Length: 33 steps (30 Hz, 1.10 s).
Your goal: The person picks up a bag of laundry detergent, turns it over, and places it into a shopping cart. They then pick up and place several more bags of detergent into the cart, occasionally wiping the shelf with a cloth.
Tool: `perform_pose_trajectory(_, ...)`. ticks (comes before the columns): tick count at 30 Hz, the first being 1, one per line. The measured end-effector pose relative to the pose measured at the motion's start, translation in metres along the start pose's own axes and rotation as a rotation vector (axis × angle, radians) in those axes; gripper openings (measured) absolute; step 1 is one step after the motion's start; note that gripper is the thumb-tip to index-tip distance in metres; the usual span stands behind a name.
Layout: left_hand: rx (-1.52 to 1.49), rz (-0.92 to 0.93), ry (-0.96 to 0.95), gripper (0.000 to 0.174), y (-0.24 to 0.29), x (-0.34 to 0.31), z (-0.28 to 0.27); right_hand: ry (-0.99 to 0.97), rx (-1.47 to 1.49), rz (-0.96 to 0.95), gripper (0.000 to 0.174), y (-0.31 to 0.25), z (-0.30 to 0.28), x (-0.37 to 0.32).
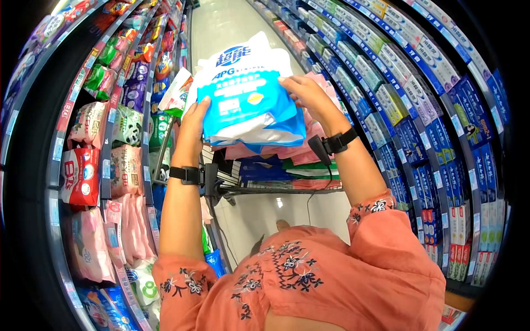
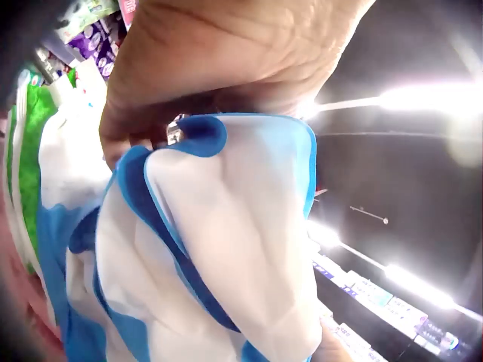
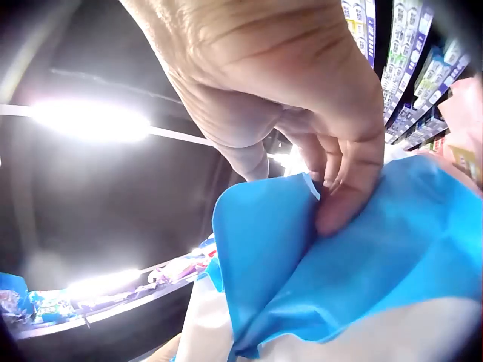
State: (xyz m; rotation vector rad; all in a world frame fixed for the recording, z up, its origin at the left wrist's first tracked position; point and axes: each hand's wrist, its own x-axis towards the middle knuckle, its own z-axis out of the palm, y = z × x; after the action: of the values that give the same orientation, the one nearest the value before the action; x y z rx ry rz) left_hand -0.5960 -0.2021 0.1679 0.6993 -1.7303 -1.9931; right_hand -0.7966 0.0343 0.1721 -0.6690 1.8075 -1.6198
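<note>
Two hands hold a blue and white bag [image 1: 243, 102] with printed lettering above a shopping cart in the head view. At its left side the left hand [image 1: 194, 118] grips the edge, thumb on the front. The right hand [image 1: 310, 98] grips the opposite upper side. In the left wrist view, the left hand [image 2: 226, 53] is over the folded white and blue film [image 2: 234, 211], its fingertips partly hidden behind it. Curled fingers of the right hand [image 3: 294, 90] pinch the blue film [image 3: 362, 249] in the right wrist view.
The cart [image 1: 265, 190] holds pink, blue and green packages below the bag. Shelves of soft packs [image 1: 83, 176] line the left, and boxed goods [image 1: 408, 138] fill the shelves at right. Pale floor [image 1: 221, 22] runs ahead between them. Black straps and cables are on both wrists.
</note>
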Motion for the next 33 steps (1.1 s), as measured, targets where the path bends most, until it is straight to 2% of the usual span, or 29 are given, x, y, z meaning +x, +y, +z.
perform_pose_trajectory(2, -0.073, -0.004, 0.002, 0.059, 0.002, -0.002, 0.005, -0.013, -0.035, 0.019, 0.047, -0.009, 0.003, 0.000)
perform_pose_trajectory(10, -0.218, 0.061, -0.021, 0.059, 0.018, -0.017, 0.015, -0.107, 0.298, -0.056, 0.048, -0.010, 0.024, 0.013)
perform_pose_trajectory(13, -0.179, 0.118, -0.007, 0.058, 0.025, -0.031, 0.013, -0.113, 0.339, -0.148, 0.048, -0.013, 0.032, 0.001)
perform_pose_trajectory(16, -0.281, 0.215, -0.016, 0.052, 0.039, -0.056, 0.011, -0.161, 0.396, -0.220, 0.048, -0.026, 0.045, -0.020)
perform_pose_trajectory(18, -0.301, 0.276, -0.032, 0.054, 0.050, -0.078, 0.009, -0.175, 0.450, -0.249, 0.047, -0.041, 0.056, -0.041)
perform_pose_trajectory(22, -0.437, 0.272, -0.033, 0.057, 0.057, -0.129, -0.008, -0.338, 0.519, -0.325, 0.063, -0.047, 0.087, -0.064)
perform_pose_trajectory(24, -0.501, 0.276, -0.017, 0.057, 0.054, -0.154, -0.018, -0.391, 0.534, -0.255, 0.069, -0.059, 0.106, -0.092)
perform_pose_trajectory(27, -0.391, 0.295, 0.143, 0.055, 0.040, -0.202, -0.039, -0.453, 0.502, -0.293, 0.070, -0.034, 0.139, -0.099)
perform_pose_trajectory(33, -0.241, 0.322, 0.439, 0.056, 0.021, -0.305, -0.079, -0.716, 0.545, -0.085, 0.071, -0.009, 0.208, -0.141)
